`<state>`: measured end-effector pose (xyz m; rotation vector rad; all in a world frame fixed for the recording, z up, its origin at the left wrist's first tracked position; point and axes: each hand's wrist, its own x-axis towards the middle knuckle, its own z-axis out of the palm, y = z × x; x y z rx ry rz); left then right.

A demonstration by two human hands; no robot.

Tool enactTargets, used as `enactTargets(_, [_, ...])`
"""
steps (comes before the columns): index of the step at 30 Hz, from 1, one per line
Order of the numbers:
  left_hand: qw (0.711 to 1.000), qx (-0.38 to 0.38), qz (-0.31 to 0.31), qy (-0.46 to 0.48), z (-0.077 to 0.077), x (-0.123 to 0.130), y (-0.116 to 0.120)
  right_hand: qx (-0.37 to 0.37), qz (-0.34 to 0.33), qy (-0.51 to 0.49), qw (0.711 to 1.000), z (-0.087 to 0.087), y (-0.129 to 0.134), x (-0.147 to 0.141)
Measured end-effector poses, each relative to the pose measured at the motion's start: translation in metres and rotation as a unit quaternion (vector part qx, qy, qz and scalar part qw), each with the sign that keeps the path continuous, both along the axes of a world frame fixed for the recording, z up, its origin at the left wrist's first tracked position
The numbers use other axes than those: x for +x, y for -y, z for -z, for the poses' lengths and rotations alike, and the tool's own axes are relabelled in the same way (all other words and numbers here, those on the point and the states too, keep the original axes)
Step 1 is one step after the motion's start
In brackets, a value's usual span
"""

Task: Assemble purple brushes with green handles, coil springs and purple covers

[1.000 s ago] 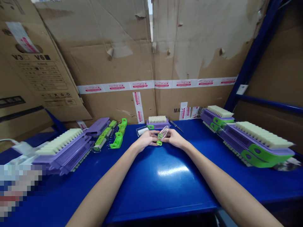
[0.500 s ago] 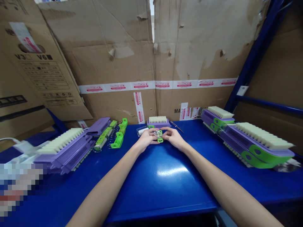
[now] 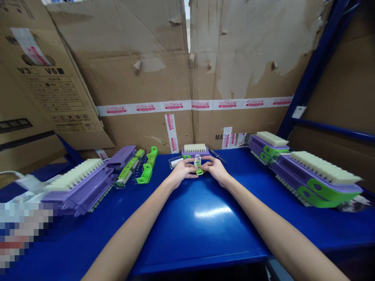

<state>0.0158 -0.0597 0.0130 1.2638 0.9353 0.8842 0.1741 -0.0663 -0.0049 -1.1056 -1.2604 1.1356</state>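
Between my two hands, above the blue table [image 3: 205, 234], is a small bright green plastic part [image 3: 199, 170] with a metal spring [image 3: 197, 159] standing on it. My left hand [image 3: 182, 171] is closed on the green part from the left, fingers bent round its side. My right hand [image 3: 215, 168] pinches the same part from the right. Just behind the hands sits a purple brush block [image 3: 195, 149] with cream bristles. Beside it lie a clear case with a white piece [image 3: 175, 161] on the left and a screwdriver [image 3: 218, 157] on the right.
Left on the table are purple brush blocks [image 3: 80, 183], several green parts [image 3: 145, 174], light green pieces [image 3: 126, 170] and several springs [image 3: 140, 166]. More purple and green brush assemblies [image 3: 319, 179] lie on the right. Cardboard [image 3: 140, 78] stands behind, beside a blue frame [image 3: 310, 62].
The spring, earlier tilted toward the left fingers, now stands upright on the green part. My fingers have shifted slightly around it; both hands remain in about the same place.
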Motion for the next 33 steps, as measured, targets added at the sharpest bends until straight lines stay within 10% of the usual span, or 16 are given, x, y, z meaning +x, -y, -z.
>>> enactTargets(10, [0.981, 0.161, 0.033, -0.106, 0.010, -0.002, -0.005, 0.002, 0.021, 0.022, 1.000, 0.000, 0.000, 0.001])
enactTargets(26, [0.901, 0.321, -0.086, -0.279, 0.016, 0.002, -0.004, 0.086, -0.020, 0.064, 0.994, 0.004, 0.001, -0.003])
enactTargets(33, [0.743, 0.474, -0.050, -0.469, 0.002, -0.003, 0.008, 0.065, 0.072, 0.012, 0.995, 0.002, -0.001, 0.000])
